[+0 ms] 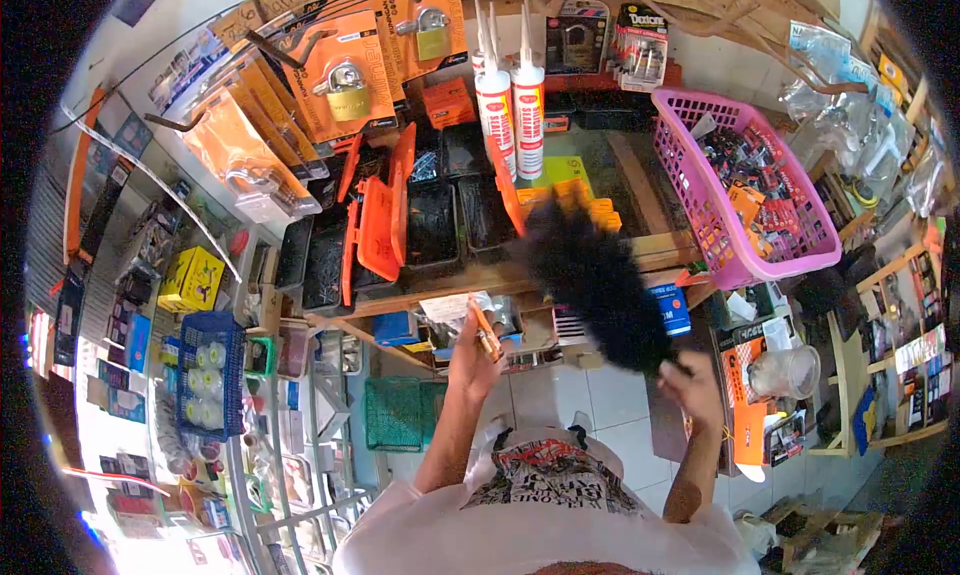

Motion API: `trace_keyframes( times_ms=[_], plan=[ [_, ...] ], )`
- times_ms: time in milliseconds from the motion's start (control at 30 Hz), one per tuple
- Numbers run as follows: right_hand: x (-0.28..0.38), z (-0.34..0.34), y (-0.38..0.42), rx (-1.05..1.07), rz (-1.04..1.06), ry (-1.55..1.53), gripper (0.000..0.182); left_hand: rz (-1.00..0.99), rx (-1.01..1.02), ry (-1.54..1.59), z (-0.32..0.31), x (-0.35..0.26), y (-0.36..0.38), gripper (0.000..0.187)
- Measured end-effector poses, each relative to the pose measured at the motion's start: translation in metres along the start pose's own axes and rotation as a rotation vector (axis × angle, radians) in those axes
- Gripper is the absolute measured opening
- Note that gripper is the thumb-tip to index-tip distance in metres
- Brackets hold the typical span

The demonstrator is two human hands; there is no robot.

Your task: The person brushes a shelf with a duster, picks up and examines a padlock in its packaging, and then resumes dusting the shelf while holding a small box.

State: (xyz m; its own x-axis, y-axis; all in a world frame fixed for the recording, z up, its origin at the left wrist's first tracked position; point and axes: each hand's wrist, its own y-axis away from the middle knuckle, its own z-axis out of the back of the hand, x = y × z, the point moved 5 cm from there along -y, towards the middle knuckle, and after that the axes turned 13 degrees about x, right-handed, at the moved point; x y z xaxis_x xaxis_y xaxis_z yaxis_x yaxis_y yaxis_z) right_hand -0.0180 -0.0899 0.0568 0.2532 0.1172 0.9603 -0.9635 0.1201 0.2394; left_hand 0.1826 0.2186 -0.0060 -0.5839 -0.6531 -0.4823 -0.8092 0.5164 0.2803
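Observation:
My right hand (692, 387) is closed round the handle end of a fluffy black duster (590, 280). The duster slants up and left over the shelf's front edge, its far end beside some yellow-orange boxes (572, 201). In front of the shelf, my left hand (473, 363) grips a small orange-brown packet (487, 333); its exact kind I cannot tell. Black bins (433, 223) with raised orange lids (378, 225) stand ahead of that hand. Behind the duster's tip, white silicone sealant tubes (528, 120) stand upright.
A pink basket (745, 265) full of small packets sits at the shelf's right. Carded padlocks (347, 93) hang at the upper left from metal hooks. Lower left are a blue basket (212, 325) and a metal frame (318, 520); a green crate (393, 413) stands below the shelf.

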Motion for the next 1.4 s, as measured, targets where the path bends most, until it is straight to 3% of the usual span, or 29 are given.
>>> trace_keyframes(
  times_ms=[67,133,200,300,400,667,867,900,933,1000,1033,1167,1200,1333,1400],
  plan=[
    [0.049,0.005,-0.011,-0.167,0.003,-0.095,0.014,-0.017,0.038,0.009,0.009,-0.002,0.002,0.028],
    [0.074,0.016,-0.035,-0.247,0.141,-0.160,0.023,-0.034,0.031,0.010,0.009,-0.004,0.005,0.028],
    [0.070,0.038,-0.074,-0.290,0.221,0.104,0.040,-0.046,-0.023,0.003,0.003,-0.008,0.013,0.027],
    [0.100,0.043,-0.118,-0.382,0.755,0.936,0.054,-0.034,0.052,0.003,0.005,-0.013,0.015,0.026],
    [0.100,0.042,-0.151,-0.254,0.327,0.961,0.064,-0.069,-0.063,-0.002,0.002,-0.021,0.026,0.025],
    [0.107,0.031,-0.165,-0.355,0.175,1.203,0.052,-0.182,0.041,0.070,0.001,-0.046,0.058,0.018],
    [0.125,0.020,-0.148,-0.395,0.206,1.167,0.053,-0.314,0.185,-0.038,-0.025,-0.074,0.070,0.023],
    [0.135,0.013,-0.140,-0.454,0.240,1.194,0.049,-0.339,0.194,-0.070,-0.034,-0.080,0.073,0.023],
    [0.150,0.004,-0.134,-0.399,0.402,1.095,0.047,-0.365,0.178,-0.119,-0.043,-0.086,0.073,0.024],
    [0.184,-0.017,-0.115,-0.271,0.713,0.887,0.042,-0.417,0.139,-0.211,-0.063,-0.094,0.073,0.025],
    [0.197,-0.035,-0.109,-0.112,0.653,0.650,0.037,-0.404,0.171,-0.265,-0.076,-0.098,0.074,0.025],
    [0.218,-0.134,-0.088,0.520,0.740,0.370,0.033,-0.522,0.335,-0.549,-0.142,-0.109,0.072,0.020],
    [0.226,-0.152,-0.082,0.542,0.698,0.461,0.036,-0.527,0.397,-0.567,-0.157,-0.111,0.071,0.020],
    [0.274,-0.166,-0.074,0.398,0.962,0.389,0.036,-0.640,0.546,-0.768,-0.230,-0.136,0.096,0.018],
    [0.303,-0.160,-0.069,0.337,1.050,0.330,0.035,-0.821,0.689,-0.903,-0.253,-0.148,0.106,0.021]
  ],
)
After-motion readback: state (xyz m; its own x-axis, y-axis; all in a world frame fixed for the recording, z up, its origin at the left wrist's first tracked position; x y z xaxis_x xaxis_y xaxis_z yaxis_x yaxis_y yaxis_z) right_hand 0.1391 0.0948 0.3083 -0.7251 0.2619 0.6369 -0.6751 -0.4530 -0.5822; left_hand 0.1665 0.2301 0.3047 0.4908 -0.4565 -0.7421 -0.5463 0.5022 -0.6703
